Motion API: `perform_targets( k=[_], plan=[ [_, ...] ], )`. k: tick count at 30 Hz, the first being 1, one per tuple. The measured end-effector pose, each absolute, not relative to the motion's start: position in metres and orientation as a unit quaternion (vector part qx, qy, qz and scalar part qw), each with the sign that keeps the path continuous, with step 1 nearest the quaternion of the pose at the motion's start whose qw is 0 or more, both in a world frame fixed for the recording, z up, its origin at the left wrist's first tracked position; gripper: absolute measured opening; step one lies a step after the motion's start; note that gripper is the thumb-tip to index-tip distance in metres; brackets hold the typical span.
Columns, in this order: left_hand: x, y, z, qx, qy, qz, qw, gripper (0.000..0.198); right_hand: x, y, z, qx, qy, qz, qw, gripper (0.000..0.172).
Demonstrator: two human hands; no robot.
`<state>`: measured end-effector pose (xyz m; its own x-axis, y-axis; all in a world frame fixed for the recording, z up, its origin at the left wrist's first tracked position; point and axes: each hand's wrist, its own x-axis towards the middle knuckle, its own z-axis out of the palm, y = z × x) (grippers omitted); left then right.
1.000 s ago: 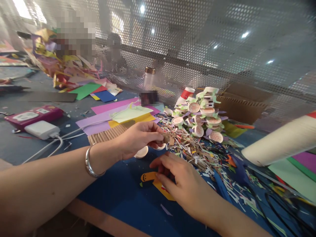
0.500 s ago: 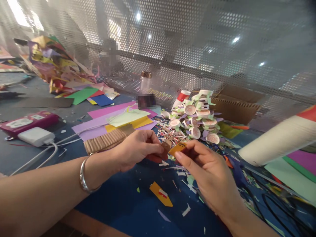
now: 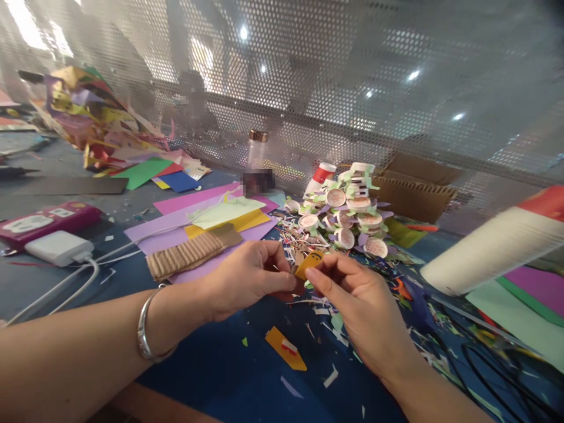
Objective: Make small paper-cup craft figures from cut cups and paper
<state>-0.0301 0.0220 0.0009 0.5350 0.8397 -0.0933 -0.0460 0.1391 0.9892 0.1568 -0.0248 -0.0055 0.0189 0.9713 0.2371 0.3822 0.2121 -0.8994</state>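
Perforated screening is seen beyond the blue worktop. By the right grip a small orange paper piece is pinched; close against it the left grip's fingertips are gathered, though whether anything is clamped there cannot be told. Behind both grips, shredded scraps and stacked round discs are heaped; ribbed cardboard is laid beyond the left wrist.
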Motion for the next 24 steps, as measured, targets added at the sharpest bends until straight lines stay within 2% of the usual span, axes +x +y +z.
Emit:
perform_targets(
  k=[10,17,24],
  plan=[
    [-0.0327,0.0228,-0.0053,0.621,0.326,0.334,0.629,0.034,0.1547,-0.0245,-0.0036,-0.540,-0.646,0.291,0.454,0.022],
    [-0.0339,0.0219,-0.0054,0.708,0.331,0.346,0.519,0.030,0.1530,-0.0250,-0.0045,-0.537,-0.640,0.307,0.456,0.024],
    [-0.0344,0.0181,-0.0016,0.734,0.340,0.337,0.481,0.024,0.1546,-0.0272,-0.0045,-0.527,-0.624,0.369,0.445,0.029]
  ],
)
